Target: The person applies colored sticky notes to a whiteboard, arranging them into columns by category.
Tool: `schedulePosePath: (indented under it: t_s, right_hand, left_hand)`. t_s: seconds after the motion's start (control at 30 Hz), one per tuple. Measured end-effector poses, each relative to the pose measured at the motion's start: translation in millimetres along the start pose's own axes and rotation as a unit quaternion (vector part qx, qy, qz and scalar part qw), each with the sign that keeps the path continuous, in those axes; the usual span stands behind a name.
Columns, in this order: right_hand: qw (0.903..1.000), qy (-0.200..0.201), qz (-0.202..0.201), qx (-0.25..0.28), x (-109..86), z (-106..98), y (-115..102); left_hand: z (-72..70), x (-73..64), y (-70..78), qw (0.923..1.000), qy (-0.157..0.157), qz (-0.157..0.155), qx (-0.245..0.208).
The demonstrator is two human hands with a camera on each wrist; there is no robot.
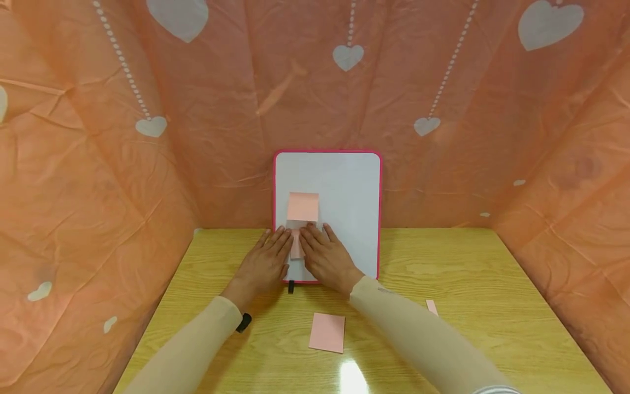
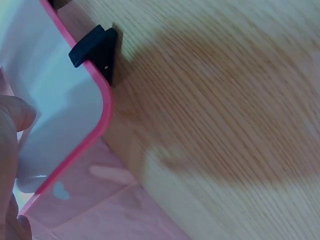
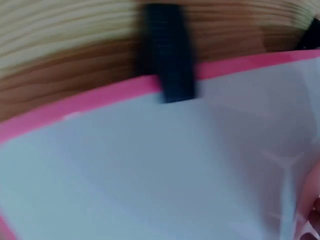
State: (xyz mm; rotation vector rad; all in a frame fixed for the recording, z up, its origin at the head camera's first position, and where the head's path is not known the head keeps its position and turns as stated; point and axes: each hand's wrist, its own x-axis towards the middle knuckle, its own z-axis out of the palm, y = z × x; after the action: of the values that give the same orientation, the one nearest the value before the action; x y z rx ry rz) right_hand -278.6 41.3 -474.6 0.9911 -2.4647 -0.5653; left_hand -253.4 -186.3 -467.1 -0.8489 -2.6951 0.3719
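Orange heart-patterned cloth (image 1: 315, 120) around three sides of a wood-grain table (image 1: 280, 342)

the pink-rimmed whiteboard (image 1: 351, 202) stood upright, taller than wide. a pale pink square note (image 1: 303, 206) was on the whiteboard's left half. below it, a second pink note (image 1: 296, 249) was partly hidden under the right hand's (image 1: 328, 257) straight fingers. a pink square (image 1: 327, 332) lay flat before the whiteboard.

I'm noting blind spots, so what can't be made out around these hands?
Head view: lower pink note, partly behind the right hand.
Head view: near end of the pink strip, behind the right sleeve.
Left wrist view: most of the left hand, past the left edge.
Right wrist view: black clip, blurred.
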Motion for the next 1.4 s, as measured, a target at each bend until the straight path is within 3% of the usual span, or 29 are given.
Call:
schedulePosePath:
  t_s: [0.23,0.47,0.63,0.83,0.97,1.07,1.23,1.4]
  right_hand:
    - [0.9987,-0.005,0.049,0.014,-21.1,9,11]
    - [0.9987,0.003,0.046,0.024,-23.2,10,7]
    - [0.9987,-0.004,0.049,0.013,-26.1,13,4]
    - [0.9992,-0.007,0.04,0.003,-30.3,16,4]
    - [0.9995,0.008,0.03,0.002,-28.0,13,4]
    - [0.9996,0.024,0.014,0.006,-17.7,10,2]
    - [0.9998,0.005,-0.012,0.014,1.1,3,-1]
    - [0.9999,-0.004,0.008,0.012,-4.6,5,3]
  left_hand:
    - [0.6,-1.6,0.5,0.9999,-0.012,-0.008,0.002]
    - [-1.1,11.2,14.0,0.9984,0.012,0.006,-0.055]
    - [2.6,19.0,20.4,0.9988,0.008,0.018,-0.046]
    - [15.6,1.4,19.3,0.9989,0.019,0.024,-0.036]
    - [22.2,-11.8,17.0,0.9992,0.007,0.02,-0.033]
    - [22.8,-14.2,16.2,0.9992,-0.005,0.017,-0.036]
    - [21.5,-13.6,16.4,0.9984,-0.011,0.015,-0.054]
    - [20.9,-15.4,15.9,0.9985,-0.016,0.01,-0.051]
